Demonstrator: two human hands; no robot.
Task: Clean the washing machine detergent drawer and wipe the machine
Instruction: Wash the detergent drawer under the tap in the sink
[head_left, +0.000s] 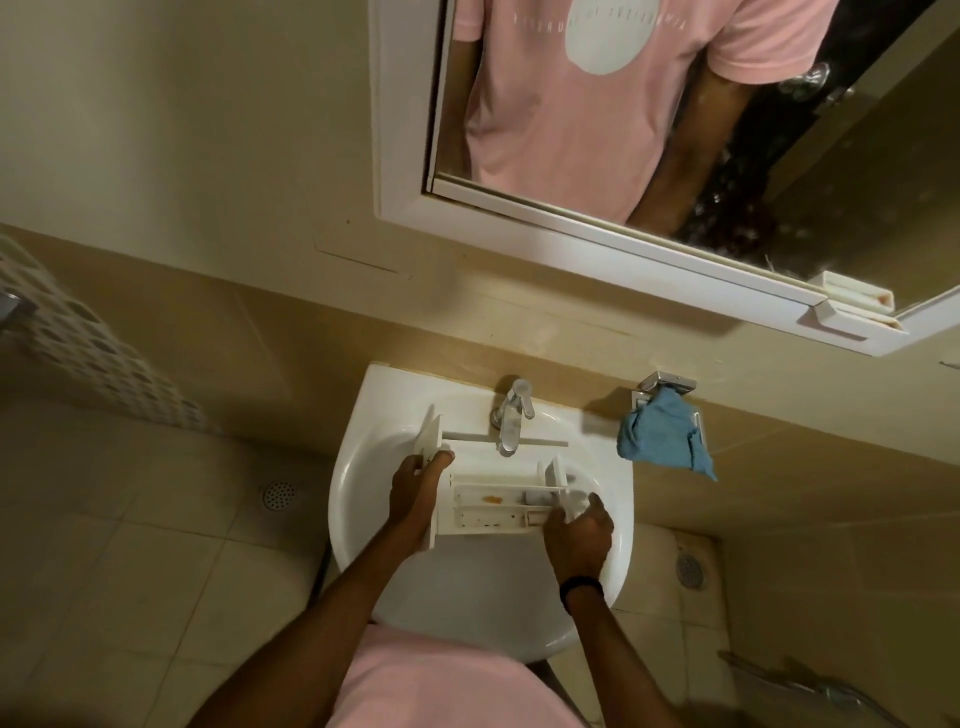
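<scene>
With my left hand (420, 486) I grip the front panel of the detergent drawer (488, 512), fingers curled round its edge and the thumb on top. My right hand (577, 535) holds the other end, fingers bent round the back part. The drawer is across the bowl of the sink (358, 499), just in front of the tap (511, 415), and it has an orange spot inside. A blue cloth (662, 436) hangs from a wall holder (667, 382) near the sink's right rear corner.
</scene>
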